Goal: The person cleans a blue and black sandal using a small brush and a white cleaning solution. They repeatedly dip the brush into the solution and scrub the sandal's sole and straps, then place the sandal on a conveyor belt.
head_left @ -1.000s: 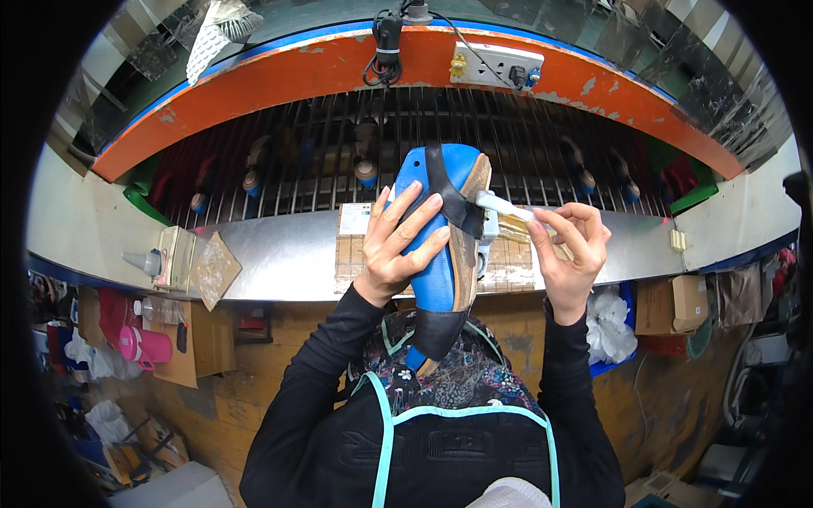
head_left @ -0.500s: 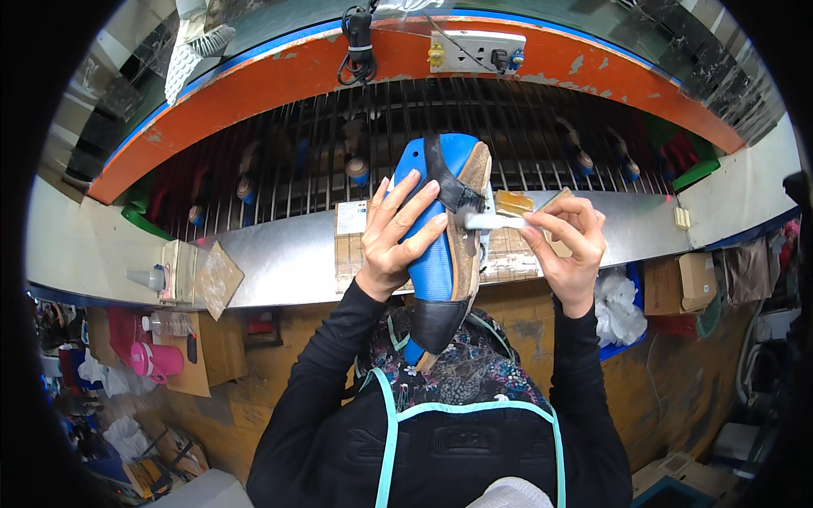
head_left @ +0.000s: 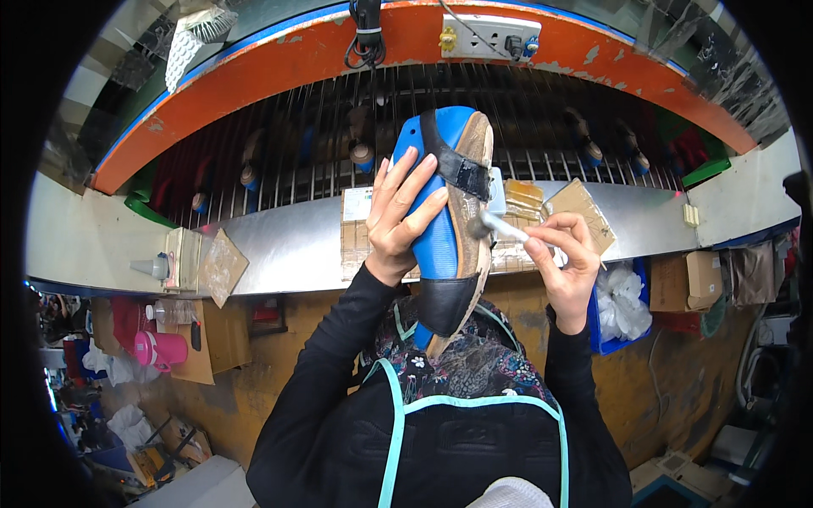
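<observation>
In the middle, my left hand grips a shoe last of blue plastic, fingers spread over its side. The last carries an unfinished sandal: a black strap crosses the upper part, a wider black band wraps the lower part, and a brown sole edge runs along its right side. My right hand pinches the white handle of a small brush between thumb and fingers. Its dark, round bristle end touches the sole edge, just below the strap.
Beneath my hands, cardboard lies on a metal ledge. An amber block and a cardboard square sit at right. Beyond, more lasts rest among metal rods under an orange beam. A blue bin stands below right.
The brush has moved down along the sole edge, and its handle now slants. My right hand has dropped slightly. The view has shifted a little; my left hand keeps its grip.
</observation>
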Tool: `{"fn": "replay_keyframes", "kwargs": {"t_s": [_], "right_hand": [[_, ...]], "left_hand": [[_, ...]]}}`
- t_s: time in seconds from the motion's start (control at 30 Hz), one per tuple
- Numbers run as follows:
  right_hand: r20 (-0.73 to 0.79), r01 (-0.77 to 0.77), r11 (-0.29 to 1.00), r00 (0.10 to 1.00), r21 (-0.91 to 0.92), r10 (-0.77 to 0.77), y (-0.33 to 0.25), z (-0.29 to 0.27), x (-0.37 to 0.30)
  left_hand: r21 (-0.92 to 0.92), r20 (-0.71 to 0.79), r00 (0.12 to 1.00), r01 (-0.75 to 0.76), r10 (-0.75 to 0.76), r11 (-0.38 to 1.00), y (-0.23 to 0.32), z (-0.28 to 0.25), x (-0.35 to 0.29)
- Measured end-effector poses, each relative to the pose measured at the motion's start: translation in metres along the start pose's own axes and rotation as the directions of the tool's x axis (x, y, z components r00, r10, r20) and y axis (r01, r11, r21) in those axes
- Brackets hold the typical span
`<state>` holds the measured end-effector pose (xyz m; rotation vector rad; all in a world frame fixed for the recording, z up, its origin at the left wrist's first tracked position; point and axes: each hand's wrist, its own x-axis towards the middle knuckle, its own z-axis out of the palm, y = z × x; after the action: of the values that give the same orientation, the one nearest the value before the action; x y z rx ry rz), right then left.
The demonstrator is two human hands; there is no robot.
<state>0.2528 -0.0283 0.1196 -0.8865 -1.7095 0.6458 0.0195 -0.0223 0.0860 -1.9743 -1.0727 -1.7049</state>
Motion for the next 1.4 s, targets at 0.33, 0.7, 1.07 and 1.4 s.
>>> {"fn": "replay_keyframes", "kwargs": {"t_s": [0.33,0.7,1.07,1.4], "right_hand": [[-0.139,0.111,0.859,0.969,-0.501,-0.206,-0.016,0.017,-0.003],[-0.016,0.194,0.878,0.975,-0.438,-0.224,-0.016,0.014,0.012],[0.231,0.013,0.999,0.973,-0.042,-0.003,0.001,0.001,0.022],[0.073,-0.071,0.996,0.995,0.054,0.067,-0.001,0.01,-0.013]], "left_hand": [[0.101,0.064,0.997,-0.046,0.04,0.994,0.002,-0.012,-0.004],[0.084,0.083,0.995,-0.057,0.05,0.995,-0.008,-0.024,-0.001],[0.075,0.078,0.995,-0.067,0.061,0.995,-0.015,-0.025,0.0],[0.08,-0.015,0.999,-0.034,0.035,0.996,-0.01,-0.009,-0.005]]}}
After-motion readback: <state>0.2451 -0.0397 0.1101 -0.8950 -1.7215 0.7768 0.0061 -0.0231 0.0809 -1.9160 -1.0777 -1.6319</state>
